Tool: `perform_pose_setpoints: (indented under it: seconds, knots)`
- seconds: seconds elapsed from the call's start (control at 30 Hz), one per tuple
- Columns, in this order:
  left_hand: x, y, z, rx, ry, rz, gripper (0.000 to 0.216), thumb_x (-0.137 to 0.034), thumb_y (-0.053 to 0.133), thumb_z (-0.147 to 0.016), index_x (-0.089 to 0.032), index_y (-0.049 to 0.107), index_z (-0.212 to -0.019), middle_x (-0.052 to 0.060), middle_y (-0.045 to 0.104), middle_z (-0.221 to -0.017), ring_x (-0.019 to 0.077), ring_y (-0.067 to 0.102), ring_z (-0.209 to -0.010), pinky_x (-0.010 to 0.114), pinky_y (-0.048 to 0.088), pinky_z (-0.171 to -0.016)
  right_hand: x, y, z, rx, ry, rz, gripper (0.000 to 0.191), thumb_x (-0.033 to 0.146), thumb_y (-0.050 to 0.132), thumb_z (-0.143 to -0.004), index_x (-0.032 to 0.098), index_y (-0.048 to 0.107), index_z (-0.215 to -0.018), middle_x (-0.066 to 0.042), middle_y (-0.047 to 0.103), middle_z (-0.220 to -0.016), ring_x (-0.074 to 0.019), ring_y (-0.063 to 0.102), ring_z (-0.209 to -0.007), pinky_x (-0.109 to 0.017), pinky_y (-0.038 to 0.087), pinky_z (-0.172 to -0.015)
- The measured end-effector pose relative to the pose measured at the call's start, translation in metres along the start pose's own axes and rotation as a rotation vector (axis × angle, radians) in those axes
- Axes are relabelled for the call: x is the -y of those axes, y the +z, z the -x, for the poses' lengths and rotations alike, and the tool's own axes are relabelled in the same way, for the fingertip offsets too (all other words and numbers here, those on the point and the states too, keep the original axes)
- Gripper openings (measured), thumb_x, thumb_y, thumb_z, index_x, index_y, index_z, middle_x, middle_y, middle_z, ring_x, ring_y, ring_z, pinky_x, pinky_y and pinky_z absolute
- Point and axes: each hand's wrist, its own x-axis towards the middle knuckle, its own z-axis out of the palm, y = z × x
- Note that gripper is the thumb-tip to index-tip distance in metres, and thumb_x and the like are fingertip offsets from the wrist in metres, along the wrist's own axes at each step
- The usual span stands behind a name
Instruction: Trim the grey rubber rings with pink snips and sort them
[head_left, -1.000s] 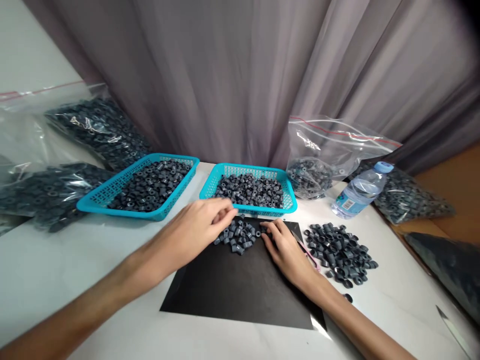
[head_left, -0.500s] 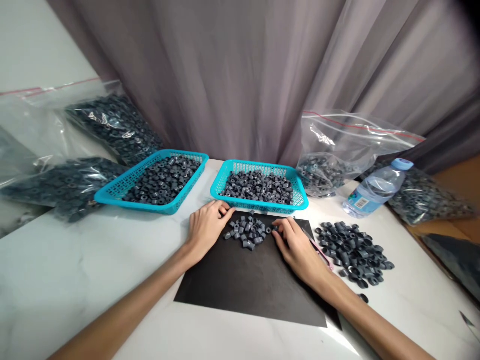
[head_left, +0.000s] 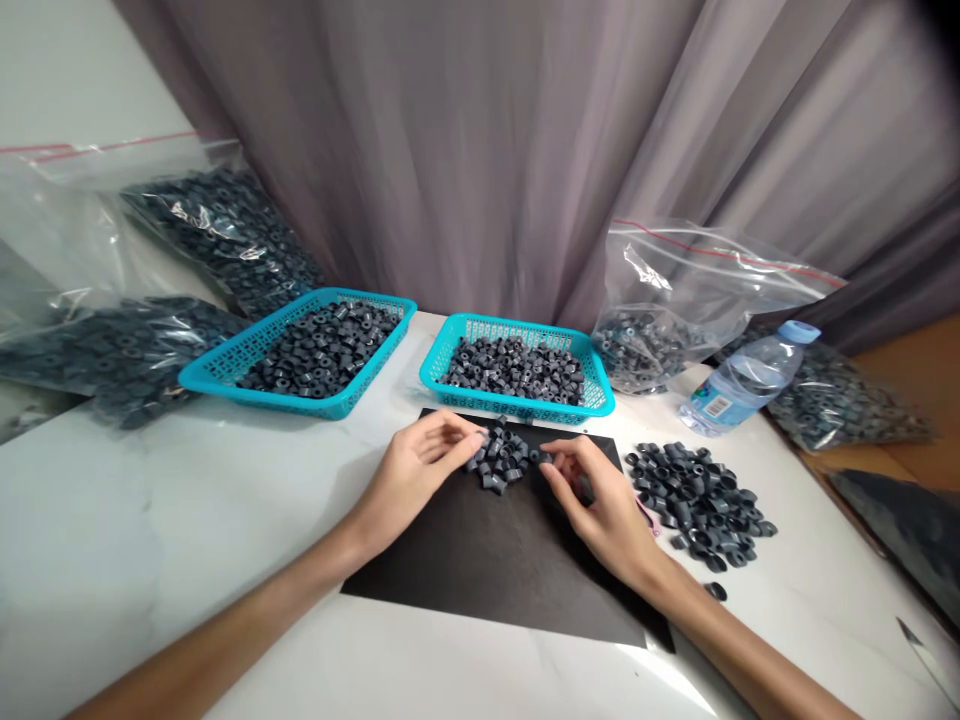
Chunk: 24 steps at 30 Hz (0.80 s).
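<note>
A small heap of grey rubber rings lies at the far end of a black mat. My left hand rests at the heap's left edge, its fingers curled and pressed to the thumb; what they hold, if anything, is hidden. At the right edge of the heap, my right hand pinches one grey ring between thumb and fingertips. Both wrists rest low over the mat.
Two teal baskets of grey rings stand behind the mat. A loose pile of rings lies to the right, with a water bottle beyond it. Clear bags of rings sit left and right. A grey curtain hangs behind.
Both hands have closed in on the heap, pushing it into a tighter clump. My left hand turned palm-in and curled its fingers. My right hand lifted its fingers into a pinch.
</note>
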Motion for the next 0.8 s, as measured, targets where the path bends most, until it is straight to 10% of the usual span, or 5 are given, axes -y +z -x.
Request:
perform_pose_setpoints:
  seconds: [0.27,0.8]
  knots:
    - [-0.004,0.019,0.017,0.164,-0.236,0.25,0.017,-0.037,0.077,-0.085,-0.023,0.067,-0.088,0.002,0.078,-0.093,0.0159,0.073,-0.078,0.03,0.059,-0.08,0.029,0.013,0.017,0.026,0.207,-0.567,0.021,0.039,0.06,-0.101,0.025,0.067,-0.116,-0.002,0.06,-0.092,-0.0159,0.058,-0.083,-0.028,0.049,-0.075]
    - [-0.004,0.023,0.018,0.194,-0.228,0.317,0.031,-0.03,0.083,-0.078,-0.027,0.079,-0.109,0.005,0.08,-0.115,0.0259,0.075,-0.112,0.042,0.055,-0.109,0.031,0.011,0.016,0.046,0.273,-0.551,0.03,0.045,0.06,-0.1,0.024,0.068,-0.121,-0.004,0.066,-0.096,-0.0155,0.058,-0.076,-0.027,0.049,-0.064]
